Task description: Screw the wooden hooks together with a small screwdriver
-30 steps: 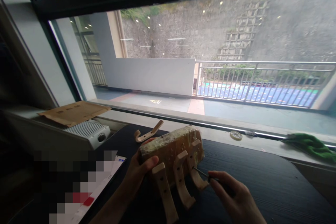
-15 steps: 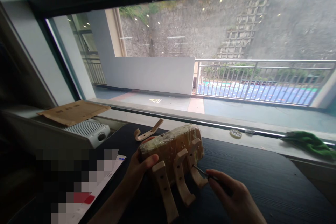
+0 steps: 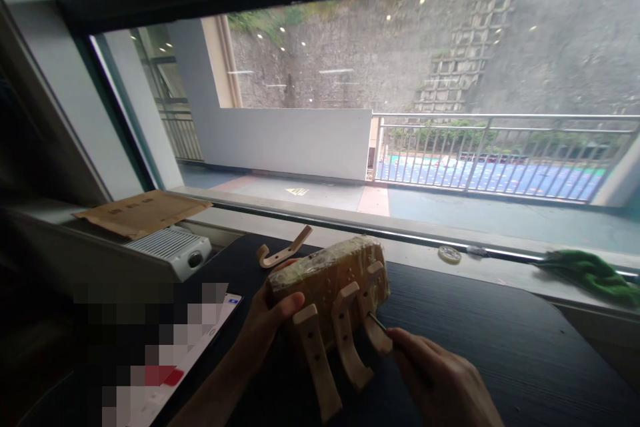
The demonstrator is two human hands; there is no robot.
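Black desk (image 3: 500,300) under a wide window; tape-wrapped block (image 3: 323,290) is held tilted over it, left hand (image 3: 270,317) wrapped round its left end, thumb on the face, likely bracing it. Right hand (image 3: 445,373) is curled closed round a thin tool (image 3: 380,326), tip at the rightmost wooden hook (image 3: 371,303), tilt probably giving straighter access.

Dark table (image 3: 490,313); loose wooden hook (image 3: 279,257)
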